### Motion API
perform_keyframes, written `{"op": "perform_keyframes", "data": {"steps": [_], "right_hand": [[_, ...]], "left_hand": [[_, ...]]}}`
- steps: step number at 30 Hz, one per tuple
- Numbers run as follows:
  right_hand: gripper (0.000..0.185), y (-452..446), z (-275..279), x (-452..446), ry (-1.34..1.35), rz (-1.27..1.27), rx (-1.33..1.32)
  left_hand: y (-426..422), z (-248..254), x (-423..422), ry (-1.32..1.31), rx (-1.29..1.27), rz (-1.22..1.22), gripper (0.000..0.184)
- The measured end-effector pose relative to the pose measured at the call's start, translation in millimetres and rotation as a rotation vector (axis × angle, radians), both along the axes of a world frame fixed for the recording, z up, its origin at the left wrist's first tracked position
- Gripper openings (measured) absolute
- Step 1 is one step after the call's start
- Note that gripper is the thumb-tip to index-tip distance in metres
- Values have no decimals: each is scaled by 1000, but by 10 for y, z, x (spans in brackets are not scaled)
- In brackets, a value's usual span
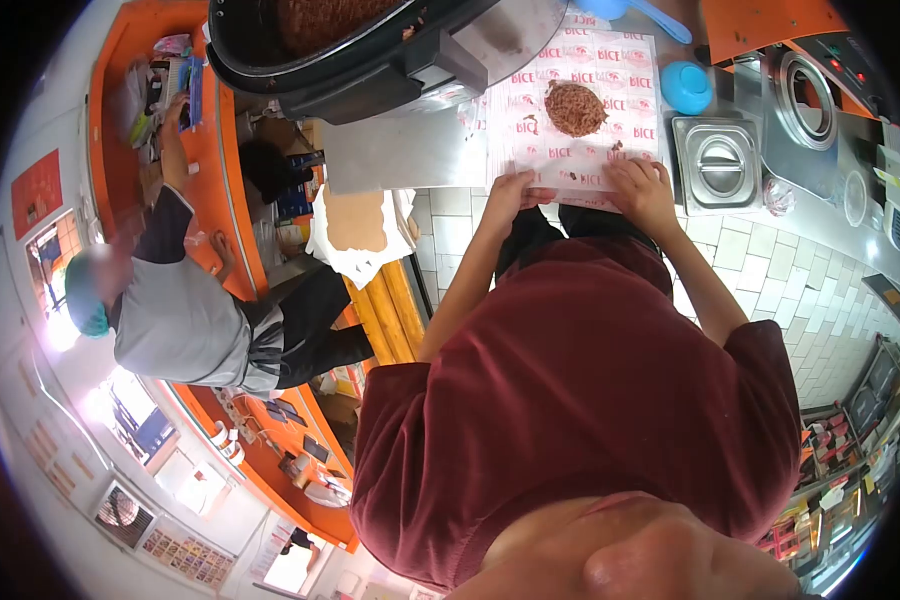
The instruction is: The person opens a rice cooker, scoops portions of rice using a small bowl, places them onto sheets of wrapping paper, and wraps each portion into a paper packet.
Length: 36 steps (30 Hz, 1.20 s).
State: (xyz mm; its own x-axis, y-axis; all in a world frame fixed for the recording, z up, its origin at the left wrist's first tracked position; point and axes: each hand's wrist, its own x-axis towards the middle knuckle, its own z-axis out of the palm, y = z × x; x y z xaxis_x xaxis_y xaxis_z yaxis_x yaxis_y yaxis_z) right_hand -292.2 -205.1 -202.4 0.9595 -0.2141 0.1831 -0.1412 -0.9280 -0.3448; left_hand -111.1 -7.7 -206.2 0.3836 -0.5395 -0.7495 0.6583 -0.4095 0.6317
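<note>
A round mound of reddish-brown rice (pixel 576 108) lies on a white wrapping paper (pixel 625 75) printed with red "RICE" lettering. My left hand (pixel 513 198) grips the near edge of the paper at its left side, fingers curled. At the near right corner, my right hand (pixel 644 190) has its fingers bent over the same edge, pinching it. A few loose grains rest on the sheet close to my hands. The rice stays apart from both hands.
A large black pot (pixel 420 75) holding rice stands at upper left. To the right are a blue cup (pixel 687 88), a blue-handled scoop (pixel 660 20) and a lidded steel container (pixel 718 165). A co-worker (pixel 195 310) in a green cap reaches along an orange counter (pixel 232 200).
</note>
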Motion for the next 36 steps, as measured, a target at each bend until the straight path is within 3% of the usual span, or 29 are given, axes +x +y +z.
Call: {"op": "perform_keyframes", "data": {"steps": [5, 14, 17, 19, 22, 23, 25, 27, 29, 30, 32, 33, 36], "right_hand": [[32, -85, -5, -79, -52, -8, -53], [11, -237, 423, -99, 143, 199, 202], [11, -356, 395, 32, 96, 203, 498], [12, -446, 285, 223, 83, 125, 562], [17, -685, 21, 454, 104, 67, 620], [20, -766, -82, 520, 135, 90, 619], [22, -903, -154, 695, 56, 143, 568], [25, -1009, -218, 927, -24, 192, 519], [25, -976, -238, 1250, -299, -201, 41], [25, -956, -167, 1352, -295, -199, 42], [27, -967, -18, 1545, 341, -241, 134], [29, -1037, -52, 1602, 438, -128, 135], [25, -1121, -102, 1566, 267, 7, 260]], "left_hand": [[21, 71, 74, -32, 31, -24, 35], [268, 291, 72, 14, 98, -47, 37], [270, 306, -6, 10, -122, 93, 41], [209, 158, -98, -179, -344, 230, 42], [-32, 188, -216, -1266, -330, -443, 33], [-90, 152, -236, -1266, -330, -439, 33], [-205, 16, -178, -1537, -370, -890, 45], [-289, -139, -74, -1624, -345, -978, 49], [-325, -206, -22, -1701, -323, -1068, 53], [-336, -216, -6, -1725, -327, -1055, 54], [-363, -218, 24, -1750, -328, -1038, 55], [-366, -227, 23, -1749, -334, -1035, 56], [-358, -262, 6, -1754, -328, -1027, 57]]}}
